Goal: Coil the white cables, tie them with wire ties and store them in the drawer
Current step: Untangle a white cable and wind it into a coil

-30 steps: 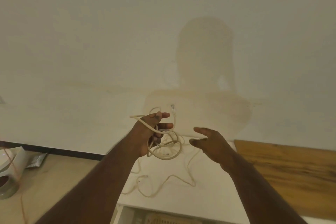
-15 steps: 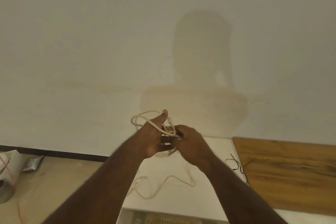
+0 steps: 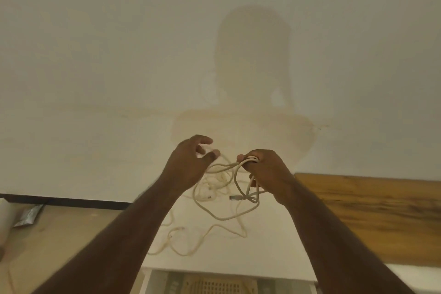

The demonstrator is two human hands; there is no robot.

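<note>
Coil has changed hands. A second ago the left hand (image 3: 188, 169) was holding the loops and the right hand (image 3: 265, 172) was free; half a second ago both were together on the bundle. Now the right hand is clamped on the gathered loops of the cable (image 3: 235, 188) at its fingers (image 3: 250, 159), and the left has pulled away to the side, fingers half curled and apart. A strand runs from the right fist toward the left fingertips; motion blur there, so I can't tell if the left is pinching it or just letting it slide.

Where the cable is: a few turns bunched in the right fist, held up over the white top (image 3: 274, 246). A big loop hangs below the hand with a plug (image 3: 235, 197) dangling. More slack lies in loose squiggles on the white top, some trailing toward its front edge.

Read: still coiling, early to mid. The handover likely means the left now feeds slack while the right keeps the coil. Hanging loop is uneven, may need regathering. No wire tie visible in this frame. The drawer (image 3: 214, 284) looks open at the bottom edge, nothing stored from this cable yet.

Risk: the loose tails on the top snag or knot as they get drawn up.
</note>
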